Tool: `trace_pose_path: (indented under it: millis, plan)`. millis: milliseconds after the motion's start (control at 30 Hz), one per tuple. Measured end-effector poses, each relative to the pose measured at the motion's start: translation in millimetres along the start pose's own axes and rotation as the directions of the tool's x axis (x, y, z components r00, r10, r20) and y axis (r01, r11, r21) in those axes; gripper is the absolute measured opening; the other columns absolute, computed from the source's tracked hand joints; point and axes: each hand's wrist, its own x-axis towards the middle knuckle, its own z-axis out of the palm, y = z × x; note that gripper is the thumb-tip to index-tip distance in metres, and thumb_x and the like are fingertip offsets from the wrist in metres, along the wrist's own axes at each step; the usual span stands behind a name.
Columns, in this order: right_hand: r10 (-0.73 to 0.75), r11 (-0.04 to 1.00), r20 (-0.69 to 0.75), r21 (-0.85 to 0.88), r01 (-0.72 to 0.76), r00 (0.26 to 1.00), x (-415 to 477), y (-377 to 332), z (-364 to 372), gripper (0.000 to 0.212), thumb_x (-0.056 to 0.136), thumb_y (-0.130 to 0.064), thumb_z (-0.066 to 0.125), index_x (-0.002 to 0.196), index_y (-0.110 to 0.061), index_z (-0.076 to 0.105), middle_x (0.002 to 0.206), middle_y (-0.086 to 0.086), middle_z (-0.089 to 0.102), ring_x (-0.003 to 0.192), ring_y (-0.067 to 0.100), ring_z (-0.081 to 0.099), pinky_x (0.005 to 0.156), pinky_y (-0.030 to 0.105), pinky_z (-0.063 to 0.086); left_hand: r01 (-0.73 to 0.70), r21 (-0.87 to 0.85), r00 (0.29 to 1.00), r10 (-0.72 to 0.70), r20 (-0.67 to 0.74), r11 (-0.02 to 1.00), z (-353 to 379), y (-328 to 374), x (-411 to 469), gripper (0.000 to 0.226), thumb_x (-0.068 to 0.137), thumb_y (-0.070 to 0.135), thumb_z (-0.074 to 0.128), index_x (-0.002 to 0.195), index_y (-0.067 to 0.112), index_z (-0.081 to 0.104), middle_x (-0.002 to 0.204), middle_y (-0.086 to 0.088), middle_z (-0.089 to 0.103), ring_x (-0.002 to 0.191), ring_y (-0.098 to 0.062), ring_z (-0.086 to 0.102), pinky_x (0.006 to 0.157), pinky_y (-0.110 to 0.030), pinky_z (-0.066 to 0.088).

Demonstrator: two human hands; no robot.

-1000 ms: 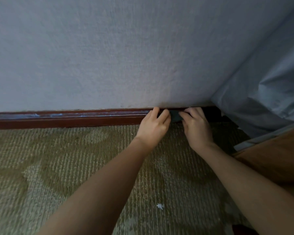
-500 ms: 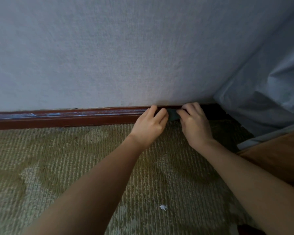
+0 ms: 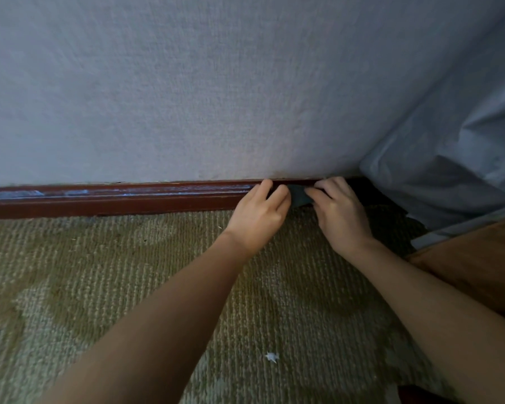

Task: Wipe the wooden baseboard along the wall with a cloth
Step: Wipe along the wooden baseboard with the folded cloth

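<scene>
A dark reddish-brown wooden baseboard (image 3: pixel 114 201) runs along the foot of the grey wall, with pale dusty streaks on its upper ledge at the left. A small dark grey-blue cloth (image 3: pixel 298 196) lies against the baseboard near the right corner, mostly hidden by my fingers. My left hand (image 3: pixel 258 217) holds the cloth's left side with curled fingers. My right hand (image 3: pixel 340 212) grips its right side against the board. The two hands sit close together, almost touching.
Greenish patterned carpet (image 3: pixel 99 287) covers the floor up to the baseboard. A pale blue-grey draped fabric (image 3: pixel 455 158) hangs down at the right corner. An orange-brown surface (image 3: pixel 484 258) juts in at the right edge. A small white scrap (image 3: pixel 271 357) lies on the carpet.
Both hands with the cloth have shifted slightly left along the baseboard; a bit more cloth shows between them.
</scene>
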Motion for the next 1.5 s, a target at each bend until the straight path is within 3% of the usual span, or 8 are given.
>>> trace_pose_path:
  millis: [233, 433, 600, 767, 933, 1133, 1333, 1500]
  plan:
    - [-0.019, 1.0, 0.009, 0.011, 0.019, 1.0, 4, 1, 0, 0.03, 0.063, 0.019, 0.071, 0.091, 0.007, 0.07, 0.082, 0.019, 0.064, 0.081, 0.037, 0.061, 0.066, 0.044, 0.054, 0.043, -0.04, 0.999, -0.043, 0.006, 0.998, 1, 2, 1, 0.02, 0.075, -0.004, 0.056, 0.09, -0.007, 0.069, 0.08, -0.016, 0.065, 0.065, -0.028, 0.06, 0.058, -0.031, 0.05]
    - [0.095, 0.995, -0.026, -0.015, -0.096, 0.995, -7, 6, -14, 0.026, 0.067, 0.017, 0.067, 0.092, 0.009, 0.067, 0.088, 0.022, 0.061, 0.086, 0.041, 0.058, 0.074, 0.046, 0.052, 0.057, -0.118, 0.998, -0.059, -0.018, 0.991, -3, 14, 13, 0.027, 0.08, -0.001, 0.045, 0.091, -0.009, 0.069, 0.084, -0.02, 0.066, 0.071, -0.032, 0.063, 0.062, -0.033, 0.053]
    - [0.191, 0.98, 0.029, -0.058, -0.189, 0.981, -13, 29, -23, 0.028, 0.073, 0.017, 0.061, 0.099, 0.011, 0.065, 0.096, 0.026, 0.061, 0.09, 0.045, 0.057, 0.078, 0.051, 0.05, 0.004, -0.109, 1.0, -0.007, -0.022, 0.994, 10, 34, 38, 0.028, 0.079, 0.001, 0.044, 0.088, -0.006, 0.071, 0.081, -0.016, 0.066, 0.068, -0.03, 0.062, 0.061, -0.032, 0.053]
    - [0.255, 0.96, 0.048, -0.135, -0.247, 0.966, -17, 43, -29, 0.028, 0.075, 0.016, 0.058, 0.103, 0.01, 0.063, 0.102, 0.028, 0.059, 0.091, 0.046, 0.056, 0.079, 0.052, 0.048, -0.043, -0.074, 0.999, 0.041, -0.025, 0.996, 20, 47, 54, 0.012, 0.073, 0.001, 0.067, 0.083, -0.001, 0.073, 0.081, -0.012, 0.067, 0.068, -0.026, 0.061, 0.061, -0.031, 0.05]
    - [0.264, 0.955, 0.044, -0.151, -0.255, 0.963, -18, 50, -28, 0.029, 0.071, 0.019, 0.06, 0.098, 0.011, 0.065, 0.095, 0.028, 0.06, 0.086, 0.045, 0.057, 0.071, 0.049, 0.051, -0.089, -0.081, 0.996, 0.089, 0.008, 0.993, 24, 51, 62, 0.028, 0.078, 0.002, 0.046, 0.068, 0.005, 0.071, 0.078, -0.008, 0.066, 0.068, -0.025, 0.062, 0.059, -0.029, 0.048]
    - [0.23, 0.972, 0.015, -0.049, -0.229, 0.973, -18, 52, -28, 0.023, 0.074, 0.019, 0.059, 0.094, 0.012, 0.066, 0.089, 0.026, 0.063, 0.078, 0.042, 0.061, 0.07, 0.047, 0.053, -0.125, -0.049, 0.989, 0.128, 0.077, 0.991, 19, 48, 60, 0.033, 0.077, 0.003, 0.04, 0.07, 0.008, 0.072, 0.079, -0.006, 0.067, 0.072, -0.023, 0.063, 0.062, -0.028, 0.049]
    - [0.221, 0.975, 0.036, -0.035, -0.22, 0.975, -16, 43, -24, 0.027, 0.073, 0.019, 0.06, 0.099, 0.013, 0.065, 0.094, 0.026, 0.063, 0.082, 0.042, 0.061, 0.074, 0.049, 0.053, -0.14, -0.035, 0.979, 0.144, 0.143, 0.99, 9, 38, 52, 0.04, 0.075, 0.008, 0.036, 0.076, 0.014, 0.075, 0.084, 0.0, 0.068, 0.076, -0.018, 0.064, 0.067, -0.024, 0.05]
    - [0.173, 0.984, 0.007, -0.054, -0.172, 0.985, -11, 30, -20, 0.026, 0.063, 0.022, 0.065, 0.088, 0.013, 0.068, 0.081, 0.025, 0.063, 0.078, 0.042, 0.06, 0.068, 0.045, 0.053, -0.147, -0.004, 0.978, 0.146, 0.146, 0.989, 1, 27, 42, 0.038, 0.075, 0.008, 0.037, 0.075, 0.013, 0.075, 0.08, -0.001, 0.067, 0.072, -0.019, 0.063, 0.063, -0.025, 0.05]
